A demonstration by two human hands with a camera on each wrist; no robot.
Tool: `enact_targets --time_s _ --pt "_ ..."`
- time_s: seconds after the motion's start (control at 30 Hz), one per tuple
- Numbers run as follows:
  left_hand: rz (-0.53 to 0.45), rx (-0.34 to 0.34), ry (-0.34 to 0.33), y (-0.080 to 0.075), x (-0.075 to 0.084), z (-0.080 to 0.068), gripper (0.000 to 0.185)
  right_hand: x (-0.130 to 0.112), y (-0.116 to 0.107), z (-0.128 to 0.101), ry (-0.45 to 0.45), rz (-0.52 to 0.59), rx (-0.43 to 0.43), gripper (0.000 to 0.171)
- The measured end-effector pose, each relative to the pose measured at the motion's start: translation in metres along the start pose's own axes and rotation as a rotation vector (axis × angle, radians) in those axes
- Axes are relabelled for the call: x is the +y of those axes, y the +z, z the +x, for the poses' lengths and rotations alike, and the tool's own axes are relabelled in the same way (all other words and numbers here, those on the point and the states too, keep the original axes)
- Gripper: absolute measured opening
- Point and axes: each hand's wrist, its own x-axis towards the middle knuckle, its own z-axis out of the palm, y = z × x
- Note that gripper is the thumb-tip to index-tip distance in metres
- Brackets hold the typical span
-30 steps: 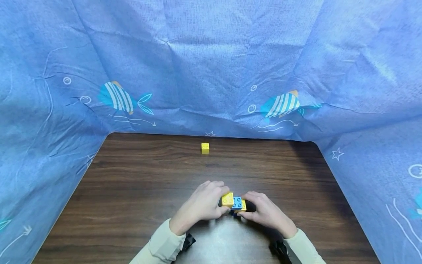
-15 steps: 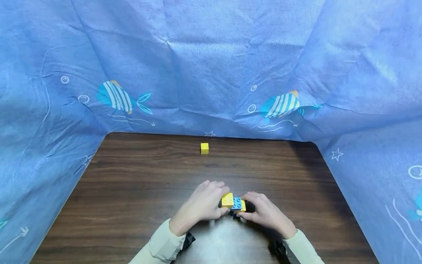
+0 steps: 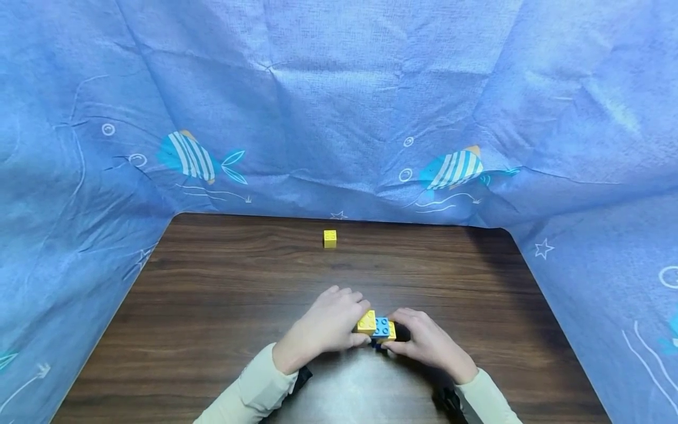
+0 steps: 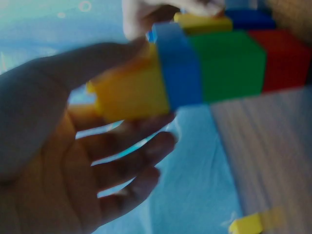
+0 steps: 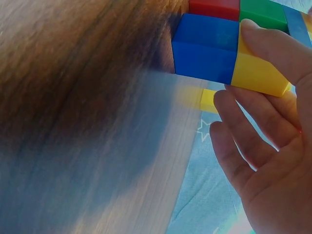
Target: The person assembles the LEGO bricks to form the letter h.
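Observation:
My left hand pinches the yellow top brick of a toy-brick stack between thumb and fingers. Below that brick come a light blue brick, a green brick and a red brick at table level. The light blue one juts out to the right, its studs showing from above. With my right hand I grip a second yellow brick, which sits on a dark blue brick. This lower pair stands right beside the taller stack.
A single yellow brick lies near the back edge of the dark wooden table. A blue fish-print cloth hangs behind the table and along both sides.
My left hand and forearm have shifted very slightly, with the wrist a little more to the left. Both hands keep their hold, and the bricks stay in nearly the same place.

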Motion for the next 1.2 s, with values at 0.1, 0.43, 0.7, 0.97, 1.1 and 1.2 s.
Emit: enact_targets --time_s 0.1,0.43,0.7,0.97,1.1,1.2 --pt "-0.054 -0.033 0.013 -0.015 -0.011 -0.002 0.073 0.000 -0.001 0.000 -0.003 -0.016 -0.003 0.029" --pt "-0.189 0.318 -0.128 -0.063 -0.080 0.025 0.061 -0.001 -0.006 0.001 0.054 -0.059 -0.029 0.034" --pt "-0.237 0.501 -0.167 -0.034 -0.122 0.064 0.053 -0.001 -0.007 0.001 0.064 -0.084 -0.039 0.034" --pt "-0.302 0.298 -0.300 0.006 -0.152 0.089 0.068 -0.003 -0.004 0.000 0.062 -0.080 -0.031 0.033" --pt "-0.298 0.229 -0.338 0.024 -0.159 0.095 0.069 -0.004 -0.001 -0.001 0.064 -0.080 -0.031 0.033" --pt "-0.294 0.207 -0.347 0.034 -0.161 0.097 0.067 -0.004 0.000 -0.002 0.056 -0.079 -0.028 0.034"
